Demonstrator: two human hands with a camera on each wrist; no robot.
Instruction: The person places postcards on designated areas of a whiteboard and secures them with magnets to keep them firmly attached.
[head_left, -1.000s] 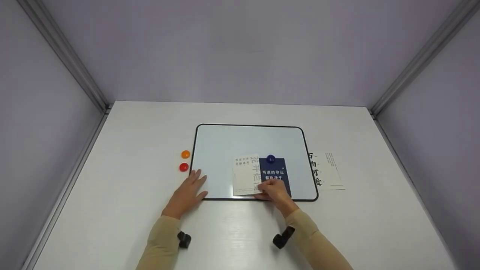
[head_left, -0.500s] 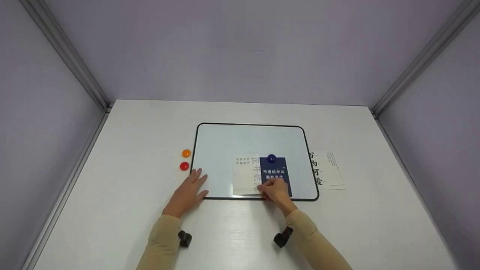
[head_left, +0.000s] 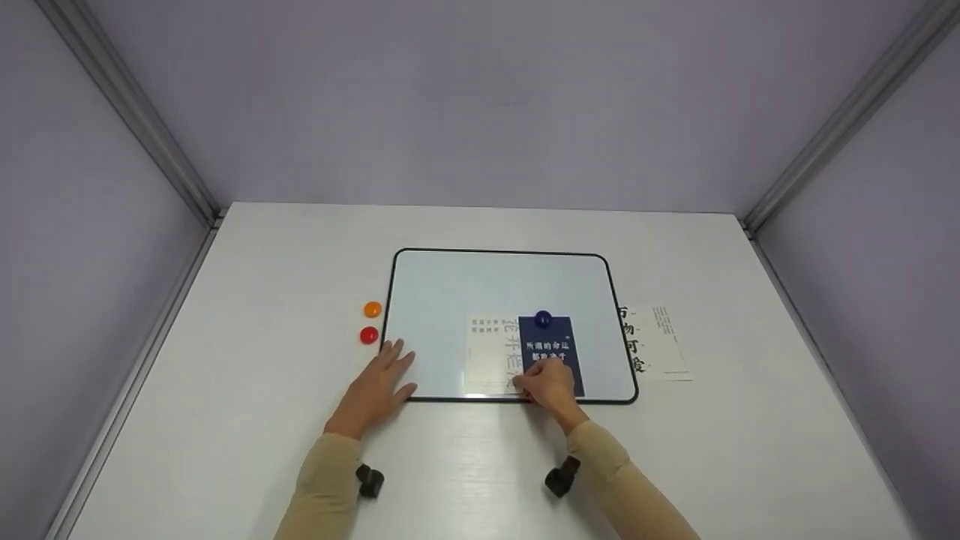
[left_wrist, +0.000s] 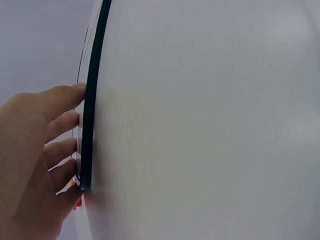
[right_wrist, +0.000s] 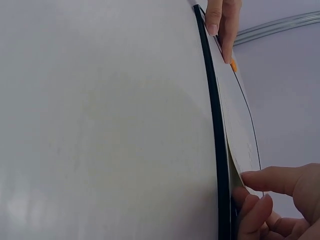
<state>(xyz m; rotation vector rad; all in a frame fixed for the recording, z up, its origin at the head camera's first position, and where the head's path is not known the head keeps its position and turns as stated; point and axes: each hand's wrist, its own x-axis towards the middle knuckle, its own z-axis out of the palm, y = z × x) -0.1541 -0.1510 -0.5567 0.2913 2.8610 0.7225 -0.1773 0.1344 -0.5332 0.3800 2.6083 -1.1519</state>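
Cream rectangular paper card with grey lettering (head_left: 487,356) is lying over the white, black-framed board (head_left: 435,285), by its near edge. Right hand (head_left: 547,384): fingers are pinching the card's near right corner, seemingly for fine alignment. Left hand (head_left: 373,394): spread fingers are resting on the board's corner, probably steadying it. Farther off, dark-blue round magnet (head_left: 543,319) is presumably pinning the navy paper card (head_left: 551,337). Versus one second ago, the cream card is sitting closer to the near frame.

Soft, even light falls across my white table (head_left: 225,337), with faint shadows beside my sleeves (head_left: 324,480) and a glare at the foot of the cream card (head_left: 487,360), its small print blurred. My wrist views look dimmer, greyer, the whiteboard's black edge (left_wrist: 90,105) bowed.
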